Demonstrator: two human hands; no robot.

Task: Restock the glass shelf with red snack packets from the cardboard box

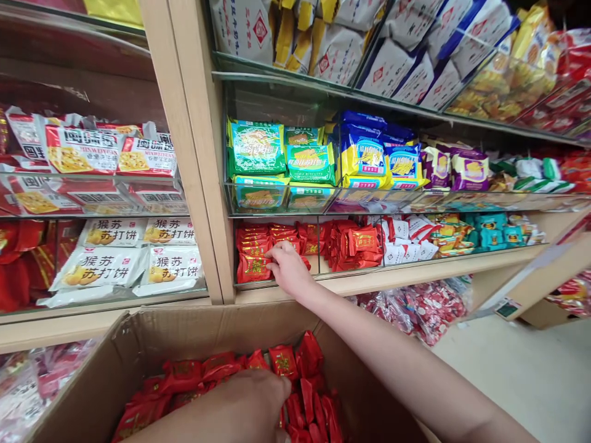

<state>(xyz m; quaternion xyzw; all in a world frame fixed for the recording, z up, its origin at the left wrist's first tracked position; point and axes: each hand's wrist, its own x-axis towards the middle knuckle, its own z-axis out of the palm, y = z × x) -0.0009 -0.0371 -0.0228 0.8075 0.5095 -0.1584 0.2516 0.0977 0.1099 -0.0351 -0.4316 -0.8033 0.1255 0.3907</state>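
At six o'clock, red packets (284, 362) bore gold markings against a brown carton (184, 329), while green packets (257, 149) showed at eleven, white packets (339, 54) with red diamonds at twelve, blue-and-yellow packets (364, 152) at two, and teal packets (492, 232) at three o'clock.

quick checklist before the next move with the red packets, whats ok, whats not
1. Right hand at the bin packets: ok, fingers at the front ones.
2. Grip of the right hand: cannot tell, its fingertips are partly hidden.
3. Left hand inside the box: ok, among the box packets; whether it holds one does not show.
4. Box open: ok, no flap covers the packets.
5. Space in the bin: ok, a bare patch of its floor shows right of the right hand.
6. Box and bin packets identical: cannot tell, both are red with gold marks but the print is too small.
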